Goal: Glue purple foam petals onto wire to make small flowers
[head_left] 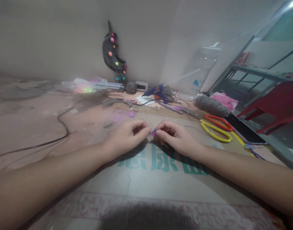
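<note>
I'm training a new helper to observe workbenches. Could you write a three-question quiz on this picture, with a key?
1. What colour is the small piece in the grip of the right hand? a) green b) purple c) yellow
2. True or false: in the picture, the glue gun lies left of the phone.
3. Fill in: one scissors loop is orange-red, the other ____.

Key: 1 b; 2 true; 3 yellow.
</note>
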The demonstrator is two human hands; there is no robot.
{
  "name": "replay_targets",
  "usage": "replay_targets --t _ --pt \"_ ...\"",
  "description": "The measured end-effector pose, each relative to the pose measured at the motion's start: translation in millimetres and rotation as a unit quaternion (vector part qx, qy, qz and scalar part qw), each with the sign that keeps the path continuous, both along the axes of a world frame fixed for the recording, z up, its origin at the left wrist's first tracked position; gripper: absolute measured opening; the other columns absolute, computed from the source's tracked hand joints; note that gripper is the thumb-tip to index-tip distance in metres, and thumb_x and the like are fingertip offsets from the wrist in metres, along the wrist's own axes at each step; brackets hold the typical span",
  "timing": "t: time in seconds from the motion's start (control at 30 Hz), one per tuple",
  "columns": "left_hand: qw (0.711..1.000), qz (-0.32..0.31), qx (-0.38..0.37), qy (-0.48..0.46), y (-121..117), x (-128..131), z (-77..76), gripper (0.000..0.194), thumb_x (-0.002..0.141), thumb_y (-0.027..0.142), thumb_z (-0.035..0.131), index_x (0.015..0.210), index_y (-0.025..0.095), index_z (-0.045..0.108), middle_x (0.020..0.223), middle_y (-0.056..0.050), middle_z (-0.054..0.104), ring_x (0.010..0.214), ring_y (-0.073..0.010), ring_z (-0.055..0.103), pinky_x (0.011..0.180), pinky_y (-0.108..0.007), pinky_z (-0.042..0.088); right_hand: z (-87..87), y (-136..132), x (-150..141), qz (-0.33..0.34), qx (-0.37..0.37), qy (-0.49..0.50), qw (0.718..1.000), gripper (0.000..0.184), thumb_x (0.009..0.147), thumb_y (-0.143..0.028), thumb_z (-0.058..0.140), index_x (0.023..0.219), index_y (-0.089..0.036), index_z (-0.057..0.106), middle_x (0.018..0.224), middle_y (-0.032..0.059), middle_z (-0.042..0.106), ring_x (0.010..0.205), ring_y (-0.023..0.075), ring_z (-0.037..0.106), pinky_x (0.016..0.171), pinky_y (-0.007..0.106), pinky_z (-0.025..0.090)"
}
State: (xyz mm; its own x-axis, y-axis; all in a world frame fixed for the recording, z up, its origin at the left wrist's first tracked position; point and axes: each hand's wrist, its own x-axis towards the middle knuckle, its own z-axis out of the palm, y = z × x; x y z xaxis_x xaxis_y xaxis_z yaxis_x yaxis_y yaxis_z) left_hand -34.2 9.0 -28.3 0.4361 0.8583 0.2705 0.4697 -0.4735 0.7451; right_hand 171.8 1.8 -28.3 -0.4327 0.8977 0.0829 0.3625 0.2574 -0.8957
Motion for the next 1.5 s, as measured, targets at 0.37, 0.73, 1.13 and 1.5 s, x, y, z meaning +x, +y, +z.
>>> replay_targets --t 0.37,0.73,1.13,1.5 --pt "0.999 -0.017 0.044 0.019 -0.7 -0.4 0.5 0.028 0.093 0.038 0.05 0.092 0.018 0.07 0.088 -0.003 0.072 0.079 -0.0168 0.064 0.069 -0.027 0.047 0.8 -2.2 -1.0 0.007 0.094 -0.094 0.991 0.019 0.09 -0.034 0.055 0.081 -0.019 0.059 0.064 -0.0023 0.058 0.057 0.0098 0.049 0.056 0.023 0.037" --pt "0.996 -0.026 0.079 0.029 2.0 -1.8 -1.9 0.032 0.097 0.034 0.045 0.078 0.017 0.064 0.077 -0.002 0.067 0.075 -0.016 0.061 0.069 -0.028 0.044 0.8 -2.2 -0.7 -0.005 0.102 -0.094 0.99 0.019 0.091 -0.034 0.054 0.081 -0.019 0.058 0.065 -0.0014 0.06 0.058 0.0105 0.051 0.058 0.024 0.04" --pt "0.989 -0.009 0.14 0.036 3.1 -3.4 -4.8 0.02 0.095 0.027 0.053 0.083 0.018 0.066 0.082 -0.003 0.064 0.081 -0.0165 0.058 0.075 -0.031 0.044 -2.3 0.3 1.0 -0.012 0.071 -0.073 0.995 0.021 0.09 -0.038 0.054 0.083 -0.019 0.058 0.067 -0.0009 0.06 0.059 0.0113 0.052 0.057 0.024 0.04" --pt "0.995 -0.011 0.094 0.015 0.2 0.1 -5.1 0.015 0.089 0.028 0.06 0.082 0.017 0.069 0.079 -0.002 0.067 0.076 -0.0153 0.059 0.069 -0.028 0.045 1.3 -1.2 1.1 -0.005 0.08 -0.069 0.994 0.021 0.093 -0.035 0.051 0.084 -0.018 0.059 0.066 -0.0019 0.061 0.059 0.0101 0.054 0.057 0.023 0.04"
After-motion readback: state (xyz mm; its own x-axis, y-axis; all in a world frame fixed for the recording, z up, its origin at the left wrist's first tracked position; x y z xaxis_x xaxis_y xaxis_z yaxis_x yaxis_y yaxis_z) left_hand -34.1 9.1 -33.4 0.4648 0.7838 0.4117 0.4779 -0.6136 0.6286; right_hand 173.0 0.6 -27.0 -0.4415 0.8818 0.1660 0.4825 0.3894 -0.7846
